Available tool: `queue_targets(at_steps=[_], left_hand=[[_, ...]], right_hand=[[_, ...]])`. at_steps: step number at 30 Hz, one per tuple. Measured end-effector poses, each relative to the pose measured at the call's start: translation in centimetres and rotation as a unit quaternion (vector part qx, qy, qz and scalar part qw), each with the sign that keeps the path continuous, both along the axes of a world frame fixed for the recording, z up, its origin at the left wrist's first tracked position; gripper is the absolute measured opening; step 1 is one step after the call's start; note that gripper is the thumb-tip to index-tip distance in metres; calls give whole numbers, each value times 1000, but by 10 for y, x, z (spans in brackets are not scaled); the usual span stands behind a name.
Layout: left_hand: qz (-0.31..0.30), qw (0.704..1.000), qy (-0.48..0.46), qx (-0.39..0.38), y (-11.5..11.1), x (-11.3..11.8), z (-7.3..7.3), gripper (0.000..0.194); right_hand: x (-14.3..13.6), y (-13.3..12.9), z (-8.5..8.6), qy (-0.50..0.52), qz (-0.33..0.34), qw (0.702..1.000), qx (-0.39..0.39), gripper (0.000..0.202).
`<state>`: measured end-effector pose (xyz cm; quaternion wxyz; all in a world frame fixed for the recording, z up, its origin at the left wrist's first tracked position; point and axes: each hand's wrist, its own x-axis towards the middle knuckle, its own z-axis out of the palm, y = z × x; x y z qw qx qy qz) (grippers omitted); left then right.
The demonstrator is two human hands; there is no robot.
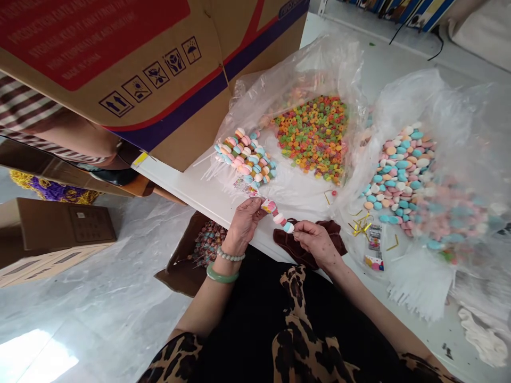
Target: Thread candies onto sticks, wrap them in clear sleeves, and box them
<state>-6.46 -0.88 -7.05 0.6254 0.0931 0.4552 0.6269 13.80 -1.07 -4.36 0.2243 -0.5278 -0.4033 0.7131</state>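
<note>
Between my two hands, above the white table's front edge, hangs a short candy skewer [278, 218] of pink, white and blue pieces with a printed label at its upper end. My left hand [245, 221] pinches the label end. The fingers of my right hand [313, 239] are closed at the lower end, by a blue and white piece. Just beyond lies a pile of filled candy skewers [245, 157] with white sticks, beside small printed labels [244, 186]. A dark brown cloth [335, 234] lies under and behind my right hand.
Plastic bags hold ring candies [313, 138] and pastel candies [403, 165]. Gold twist ties [360, 224], a label stack [374, 247] and white sticks [421, 284] lie right. A large carton [195, 127] stands back left; an open box [179, 266] with skewers is below the table edge. Another person's arm [75, 133] shows left.
</note>
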Motion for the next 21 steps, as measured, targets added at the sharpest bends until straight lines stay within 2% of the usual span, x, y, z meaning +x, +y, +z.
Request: queue_targets(at_steps=[5,10,13,15,18,21], left_hand=[[-45,999,0,17,-1,8,11,33],[-59,998,-33,12,-1,11,9,45],[-21,999,-29,4,-2,19,1,37],[17,1000,-26,2,-3,28,-2,31],[37,999,-21,7,-5,42,-4,28],[41,999,-27,-9,-6,52,-2,29]], right_hand=[[-5,-1,1,17,3,1000,-20,18],[-8,-4,-1,-36,-21,998,53,17],[-6,-2,-8,-49,-43,996,62,18],[-5,-1,-14,-83,-42,991,100,16],[-6,-1,-19,-179,-4,955,235,11],[-9,-4,-19,-242,56,888,386,17]])
